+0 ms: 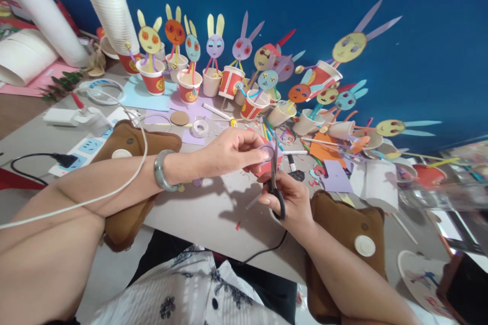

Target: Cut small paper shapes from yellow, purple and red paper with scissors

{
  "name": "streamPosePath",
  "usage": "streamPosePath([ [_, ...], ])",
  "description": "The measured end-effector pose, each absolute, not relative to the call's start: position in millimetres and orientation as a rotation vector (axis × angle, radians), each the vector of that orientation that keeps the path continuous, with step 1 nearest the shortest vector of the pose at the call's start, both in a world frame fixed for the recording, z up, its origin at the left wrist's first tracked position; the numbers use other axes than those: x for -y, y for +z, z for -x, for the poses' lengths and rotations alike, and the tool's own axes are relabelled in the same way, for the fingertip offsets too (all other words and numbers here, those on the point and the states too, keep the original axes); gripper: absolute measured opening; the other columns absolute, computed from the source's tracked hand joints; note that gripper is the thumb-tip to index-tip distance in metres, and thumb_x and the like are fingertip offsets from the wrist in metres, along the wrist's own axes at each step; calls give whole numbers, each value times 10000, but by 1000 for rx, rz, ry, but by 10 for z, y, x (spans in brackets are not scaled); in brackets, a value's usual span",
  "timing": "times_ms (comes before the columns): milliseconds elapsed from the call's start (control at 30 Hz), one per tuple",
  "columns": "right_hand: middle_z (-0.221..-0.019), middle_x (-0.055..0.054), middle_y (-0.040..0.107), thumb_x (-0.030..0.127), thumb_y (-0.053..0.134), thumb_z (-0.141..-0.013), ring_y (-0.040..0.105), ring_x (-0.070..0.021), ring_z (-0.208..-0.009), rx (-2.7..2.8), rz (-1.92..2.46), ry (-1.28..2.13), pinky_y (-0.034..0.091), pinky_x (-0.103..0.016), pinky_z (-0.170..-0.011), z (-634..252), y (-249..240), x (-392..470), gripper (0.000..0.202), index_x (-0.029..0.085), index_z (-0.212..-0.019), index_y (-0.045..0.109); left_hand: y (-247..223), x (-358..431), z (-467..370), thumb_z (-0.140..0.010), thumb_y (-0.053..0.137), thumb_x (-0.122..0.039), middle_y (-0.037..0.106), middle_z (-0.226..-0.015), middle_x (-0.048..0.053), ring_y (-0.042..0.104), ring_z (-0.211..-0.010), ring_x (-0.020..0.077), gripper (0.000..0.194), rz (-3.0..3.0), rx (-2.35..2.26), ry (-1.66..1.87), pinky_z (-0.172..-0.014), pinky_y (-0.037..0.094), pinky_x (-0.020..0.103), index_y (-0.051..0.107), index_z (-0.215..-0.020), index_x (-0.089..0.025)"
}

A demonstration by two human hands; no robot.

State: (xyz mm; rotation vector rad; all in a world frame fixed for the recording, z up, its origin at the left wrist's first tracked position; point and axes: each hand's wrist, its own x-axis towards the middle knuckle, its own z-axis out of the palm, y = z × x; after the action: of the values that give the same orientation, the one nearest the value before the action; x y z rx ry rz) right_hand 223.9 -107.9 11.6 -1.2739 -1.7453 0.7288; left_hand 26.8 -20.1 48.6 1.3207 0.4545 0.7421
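My left hand [232, 151] pinches a small purple paper piece [267, 151] above the grey table [213, 213]. A grey-green bangle sits on that wrist. My right hand [290, 200] grips black-handled scissors [275, 183], whose blades point up into the purple paper. A red paper cup [271, 165] shows right behind the paper, between the two hands. Both forearms rest on brown cushion pads [131, 144], one under each arm.
Several paper cups with rabbit-eared paper faces [215, 45] stand along the blue wall. A stack of white cups [112, 20], a tape roll [200, 128], straws and paper scraps [335, 175] litter the table. White cable [114, 190] crosses my left arm. A power strip [82, 152] lies at left.
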Motion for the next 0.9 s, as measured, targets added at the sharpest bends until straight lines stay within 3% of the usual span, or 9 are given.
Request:
streamPosePath([
  [400, -589, 25, 624, 567, 828, -743, 517, -131, -550, 1752, 1256, 719, 407, -260, -546, -2240, 124, 1076, 382, 222, -851, 704, 489, 187, -265, -876, 646, -177, 651, -591, -17, 622, -544, 42, 148, -1335, -452, 754, -538, 490, 134, 613, -740, -128],
  [700, -586, 13, 623, 672, 788, -721, 523, -142, -548, 1745, 1309, 807, 410, -269, -527, -2244, 105, 1093, 496, 215, -889, 696, 473, 197, -263, -867, 650, -184, 648, -603, -16, 618, -557, 45, 154, -1340, -445, 726, -550, 493, 142, 595, -733, -131],
  [900, -574, 9, 631, 651, 804, -718, 528, -144, -546, 1756, 1319, 763, 419, -275, -536, -2240, 131, 1082, 466, 216, -849, 701, 481, 194, -262, -856, 664, -204, 644, -605, -12, 606, -552, 48, 174, -1372, -441, 717, -539, 480, 151, 587, -717, -134],
])
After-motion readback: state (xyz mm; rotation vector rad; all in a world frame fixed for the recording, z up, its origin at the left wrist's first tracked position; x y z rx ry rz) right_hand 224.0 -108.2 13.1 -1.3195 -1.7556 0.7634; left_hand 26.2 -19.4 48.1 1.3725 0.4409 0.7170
